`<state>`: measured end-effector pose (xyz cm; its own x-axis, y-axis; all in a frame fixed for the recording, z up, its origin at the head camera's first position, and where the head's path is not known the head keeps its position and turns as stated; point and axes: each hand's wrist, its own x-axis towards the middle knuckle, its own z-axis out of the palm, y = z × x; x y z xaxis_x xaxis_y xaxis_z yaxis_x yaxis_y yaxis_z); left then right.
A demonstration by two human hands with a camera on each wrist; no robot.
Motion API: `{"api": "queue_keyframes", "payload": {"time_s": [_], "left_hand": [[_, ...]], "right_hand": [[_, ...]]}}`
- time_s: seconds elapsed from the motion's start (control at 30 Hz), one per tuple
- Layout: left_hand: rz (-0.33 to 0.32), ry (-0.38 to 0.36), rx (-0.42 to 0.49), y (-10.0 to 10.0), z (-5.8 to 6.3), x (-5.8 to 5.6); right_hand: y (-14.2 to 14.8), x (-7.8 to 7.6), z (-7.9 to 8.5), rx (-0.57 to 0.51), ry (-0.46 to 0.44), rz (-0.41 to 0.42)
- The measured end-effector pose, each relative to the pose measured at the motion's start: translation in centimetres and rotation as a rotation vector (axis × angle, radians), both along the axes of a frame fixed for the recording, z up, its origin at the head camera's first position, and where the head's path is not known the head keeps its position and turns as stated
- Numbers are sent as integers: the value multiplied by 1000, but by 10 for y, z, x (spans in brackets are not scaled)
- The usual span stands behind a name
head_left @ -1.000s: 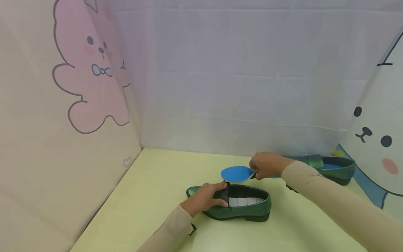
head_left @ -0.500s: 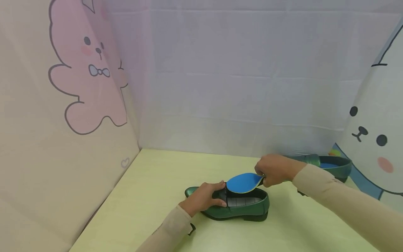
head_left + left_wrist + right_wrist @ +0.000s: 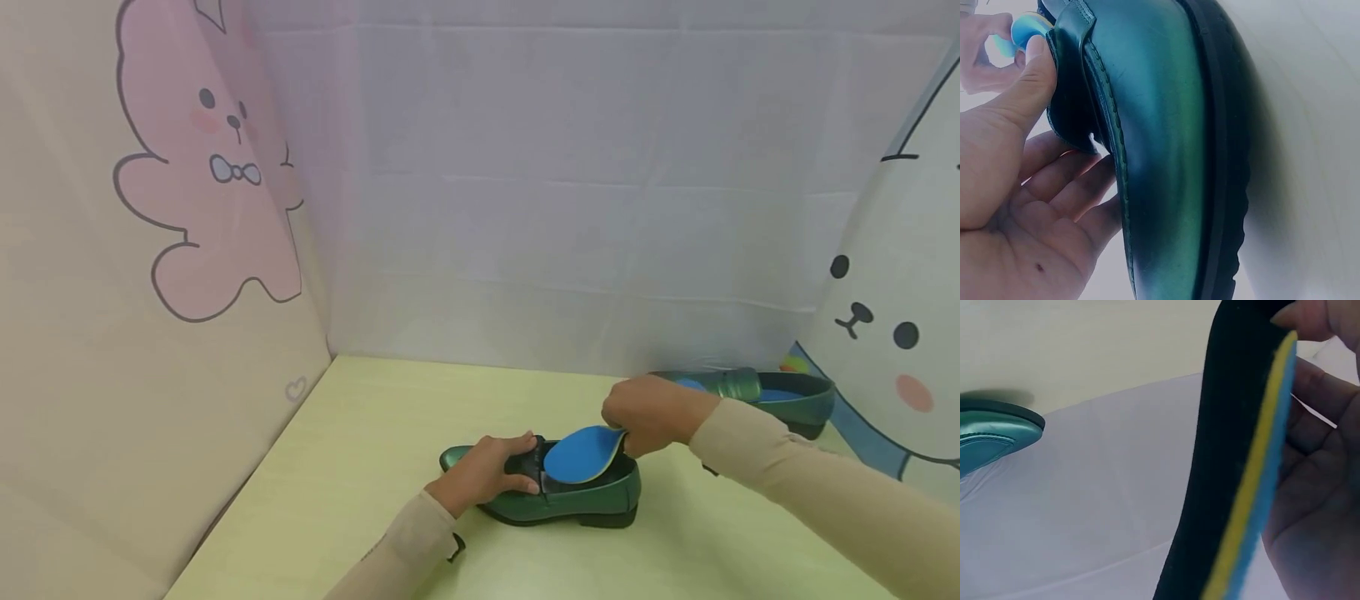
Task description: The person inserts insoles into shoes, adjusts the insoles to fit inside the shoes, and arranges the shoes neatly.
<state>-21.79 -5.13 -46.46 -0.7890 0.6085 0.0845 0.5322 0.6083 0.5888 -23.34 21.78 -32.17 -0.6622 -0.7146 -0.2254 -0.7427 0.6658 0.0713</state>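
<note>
A green loafer point(image 3: 592, 505) stands on the table, toe to the left. My left hand point(image 3: 486, 468) holds it by the dark strap and tongue point(image 3: 1072, 81), thumb on one side and fingers on the other in the left wrist view. My right hand point(image 3: 654, 414) pinches a blue insole point(image 3: 581, 456) at about its middle. The insole's rounded end tilts down over the loafer's opening and hides most of the inside. In the right wrist view, the insole point(image 3: 1229, 462) shows a black underside and a yellow edge layer. The right fingertips are partly hidden in the head view.
A second green loafer point(image 3: 813, 408) stands at the back right, behind the right forearm, with a blue insole point(image 3: 780, 396) inside. The pale yellow table point(image 3: 360, 442) meets a white cloth wall point(image 3: 525, 250) at the back. Printed cloth walls stand at both sides.
My right hand has brought the insole from behind the loafer forward and down over its opening, tilting it. The left hand keeps its hold on the loafer.
</note>
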Motion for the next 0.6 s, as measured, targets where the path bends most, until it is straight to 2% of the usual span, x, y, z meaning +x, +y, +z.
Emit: {"api": "queue_keyframes", "payload": {"time_s": [0.1, 0.4, 0.6], "left_hand": [[-1, 0, 4, 0, 0, 0], [9, 7, -10, 0, 1, 0], [4, 16, -12, 0, 1, 0]], "right_hand": [[-5, 2, 0, 36, -10, -24], [-23, 8, -3, 131, 24, 4], [-35, 9, -13, 160, 42, 6]]}}
